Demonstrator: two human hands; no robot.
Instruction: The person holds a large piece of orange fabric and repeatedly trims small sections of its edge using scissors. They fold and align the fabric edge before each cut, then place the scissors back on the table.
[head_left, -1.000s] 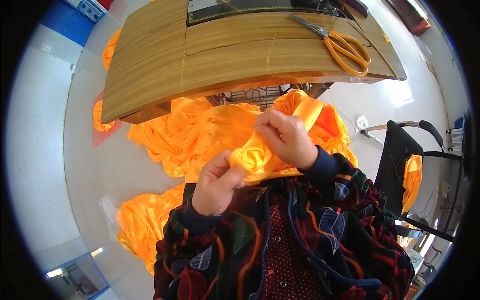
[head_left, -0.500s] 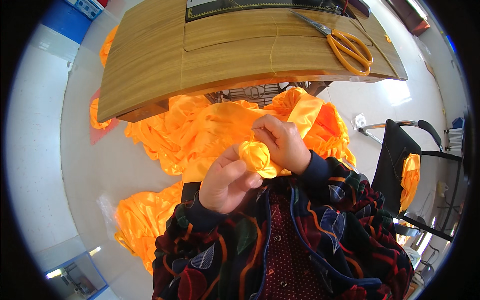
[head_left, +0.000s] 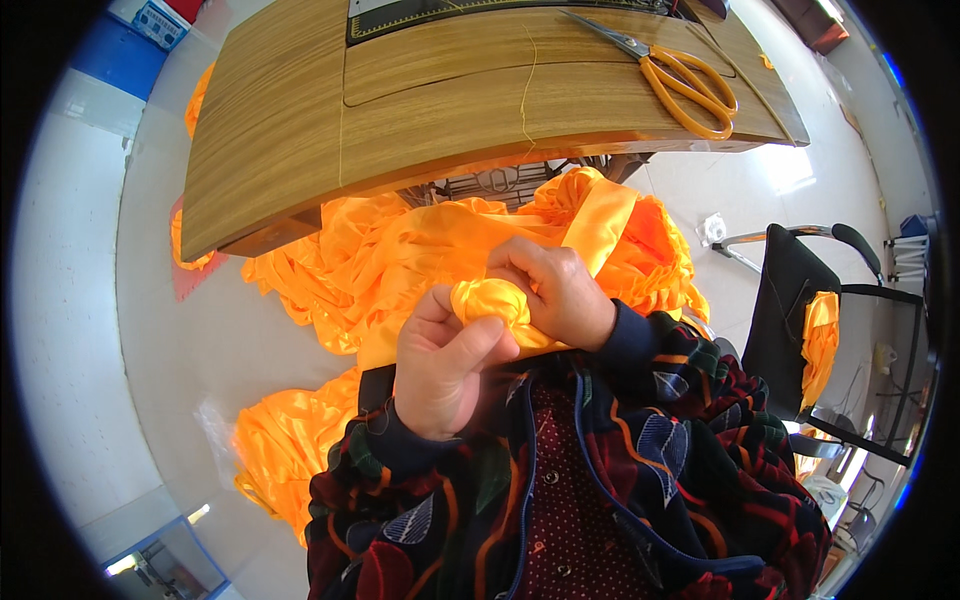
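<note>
Between my hands is a bunched rosette of shiny yellow-orange satin (head_left: 492, 302). My left hand (head_left: 445, 365) pinches it from the left, thumb across its front and fingers behind. My right hand (head_left: 562, 295) is curled against its right side, gripping the cloth; those fingertips are partly hidden behind the rosette. A long satin strip (head_left: 603, 225) rises behind my right hand. Beyond my hands a large heap of the same satin (head_left: 430, 240) hangs over my lap and under the table edge.
A wooden sewing table (head_left: 270, 110) stands ahead, with orange-handled scissors (head_left: 690, 90) and loose thread on top. A black chair (head_left: 790, 320) with a satin piece over it is at right. More satin (head_left: 295, 440) lies at lower left. A blue box (head_left: 125, 50) stands far left.
The rosette has tipped and shifted slightly left, and my left thumb now presses over its front. My right hand has moved a little left, still closed. The whole view has shifted slightly.
</note>
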